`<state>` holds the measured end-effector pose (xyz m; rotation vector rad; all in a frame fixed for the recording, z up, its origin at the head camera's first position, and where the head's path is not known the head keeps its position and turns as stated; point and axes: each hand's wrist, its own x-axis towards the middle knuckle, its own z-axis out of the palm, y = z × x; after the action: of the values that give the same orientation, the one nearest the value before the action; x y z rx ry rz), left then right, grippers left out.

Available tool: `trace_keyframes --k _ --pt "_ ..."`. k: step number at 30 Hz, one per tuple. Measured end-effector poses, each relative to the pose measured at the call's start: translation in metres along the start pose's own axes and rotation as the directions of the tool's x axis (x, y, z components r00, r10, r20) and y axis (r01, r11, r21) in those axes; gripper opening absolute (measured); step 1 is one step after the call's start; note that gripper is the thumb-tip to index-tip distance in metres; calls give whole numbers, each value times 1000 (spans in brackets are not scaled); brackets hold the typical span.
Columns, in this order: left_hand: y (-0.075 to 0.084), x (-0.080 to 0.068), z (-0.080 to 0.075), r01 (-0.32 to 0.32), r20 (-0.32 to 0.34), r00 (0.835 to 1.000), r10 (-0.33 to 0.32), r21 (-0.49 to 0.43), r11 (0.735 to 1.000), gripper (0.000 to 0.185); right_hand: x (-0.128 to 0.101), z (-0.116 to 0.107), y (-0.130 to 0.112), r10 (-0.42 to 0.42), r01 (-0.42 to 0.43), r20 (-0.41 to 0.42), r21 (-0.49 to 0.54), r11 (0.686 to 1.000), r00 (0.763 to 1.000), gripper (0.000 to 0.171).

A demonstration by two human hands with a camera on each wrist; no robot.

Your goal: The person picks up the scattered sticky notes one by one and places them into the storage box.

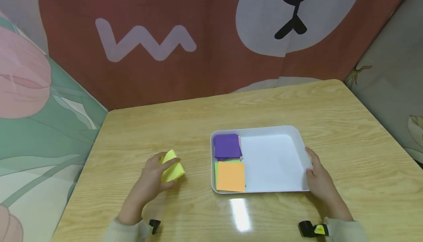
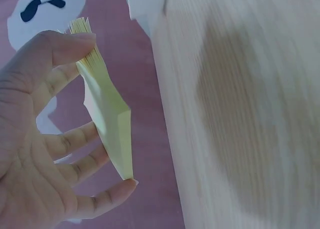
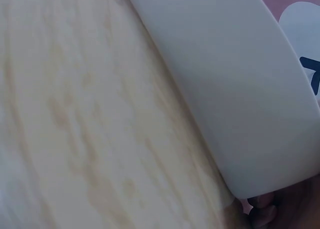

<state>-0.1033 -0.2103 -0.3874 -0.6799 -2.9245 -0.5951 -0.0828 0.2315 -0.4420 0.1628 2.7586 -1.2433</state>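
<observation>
A pad of yellow sticky notes (image 1: pixel 175 171) is held up by my left hand (image 1: pixel 148 179), left of the tray. In the left wrist view, the thumb and fingertips pinch the pad (image 2: pixel 110 109) by its edges, above the tabletop. My right hand (image 1: pixel 318 181) grips the right end of a white tray (image 1: pixel 271 165); some of its fingers are hidden by the tray wall. Along the tray's left side lie purple sticky notes (image 1: pixel 227 146) at the back and orange sticky notes (image 1: pixel 231 177) in front, with green ones peeking out from under the orange.
The wood-grain table (image 1: pixel 158 124) extends around the tray on all sides. A brown curtain (image 1: pixel 211 69) with a cartoon print hangs behind its far edge. Patterned fabric (image 1: pixel 396 69) hangs on the right. Black straps (image 1: pixel 307 229) sit at both wrists.
</observation>
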Motion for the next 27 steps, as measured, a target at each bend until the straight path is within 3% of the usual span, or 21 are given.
trace_keyframes --k 7,13,20,27 --pt "22 13 7 -87 -12 996 87 -20 996 57 2 -1 -2 12 -12 17 -11 1000 1000 56" --pt "41 25 11 -130 35 991 132 -64 989 58 0 0 -1 33 -33 22 -9 999 999 56" --pt "51 32 11 -137 57 988 141 -78 988 57 -1 1 -2 51 -51 41 -4 999 998 56" --pt "59 37 13 -206 32 977 209 -85 975 55 -1 0 -4 27 -27 21 -15 1000 999 57"
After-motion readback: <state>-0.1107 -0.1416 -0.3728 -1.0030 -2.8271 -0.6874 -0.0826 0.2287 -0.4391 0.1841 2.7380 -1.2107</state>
